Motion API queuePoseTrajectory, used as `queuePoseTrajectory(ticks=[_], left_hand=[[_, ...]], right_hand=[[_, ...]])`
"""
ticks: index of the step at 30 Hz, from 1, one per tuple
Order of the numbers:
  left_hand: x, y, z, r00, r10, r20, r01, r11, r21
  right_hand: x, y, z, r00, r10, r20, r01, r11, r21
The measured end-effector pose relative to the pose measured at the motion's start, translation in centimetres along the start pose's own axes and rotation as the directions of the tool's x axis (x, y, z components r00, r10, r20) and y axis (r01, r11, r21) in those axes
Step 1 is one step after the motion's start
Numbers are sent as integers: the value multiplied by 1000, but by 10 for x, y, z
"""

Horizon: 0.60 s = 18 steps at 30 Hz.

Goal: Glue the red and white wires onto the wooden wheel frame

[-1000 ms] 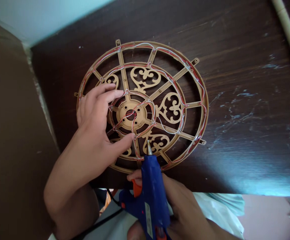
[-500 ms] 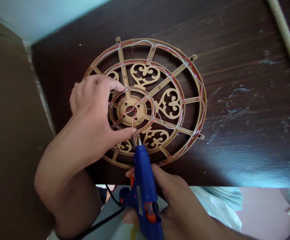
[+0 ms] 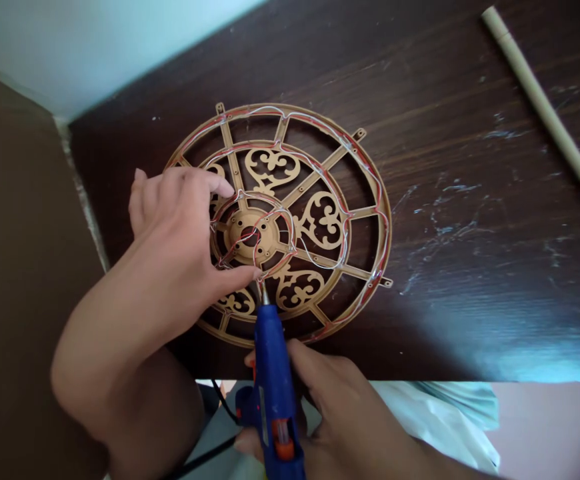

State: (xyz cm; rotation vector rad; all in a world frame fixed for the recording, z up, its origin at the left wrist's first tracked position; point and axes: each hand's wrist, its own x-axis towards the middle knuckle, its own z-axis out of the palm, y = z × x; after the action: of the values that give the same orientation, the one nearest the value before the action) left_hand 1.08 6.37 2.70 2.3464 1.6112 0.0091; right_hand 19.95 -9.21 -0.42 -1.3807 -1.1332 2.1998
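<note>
A round tan openwork frame (image 3: 269, 232) with spokes and scrolled heart shapes lies flat on the dark table (image 3: 445, 300). Thin red and white wires (image 3: 320, 265) run along its rings and spokes. My left hand (image 3: 175, 233) reaches over the frame's left side, thumb and index finger spread wide, their tips touching the inner ring. My right hand (image 3: 337, 400) is wrapped round a blue hot glue gun (image 3: 275, 373) with orange parts. The gun's metal nozzle points at a lower spoke, close beside my left thumb tip. Whether glue is flowing cannot be made out.
A long pale round stick (image 3: 545, 107) lies at the right of the table. Whitish strands and scratch-like marks (image 3: 450, 207) cover the wood nearby. The gun's black cable (image 3: 205, 457) passes below my left forearm. Pale fabric (image 3: 435, 420) shows beyond the table's near edge.
The view has shifted, so the frame sits lower and further left, and more of the stick shows. Both hands and the glue gun keep nearly the same place against the frame.
</note>
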Motion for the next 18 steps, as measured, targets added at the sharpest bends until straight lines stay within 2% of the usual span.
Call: queuePoseTrajectory(ticks=[7, 15, 18], left_hand=[[-3, 4, -5, 999, 28, 20, -28, 999, 19], [-2, 2, -9, 998, 42, 52, -44, 998, 45], [-2, 2, -9, 997, 47, 67, -50, 998, 43]], right_hand=[[0, 2, 5, 1000, 2, 2, -2, 999, -38], [-2, -4, 1, 1000, -4, 12, 4, 1000, 4], [-1, -4, 0, 1000, -2, 13, 2, 1000, -28]])
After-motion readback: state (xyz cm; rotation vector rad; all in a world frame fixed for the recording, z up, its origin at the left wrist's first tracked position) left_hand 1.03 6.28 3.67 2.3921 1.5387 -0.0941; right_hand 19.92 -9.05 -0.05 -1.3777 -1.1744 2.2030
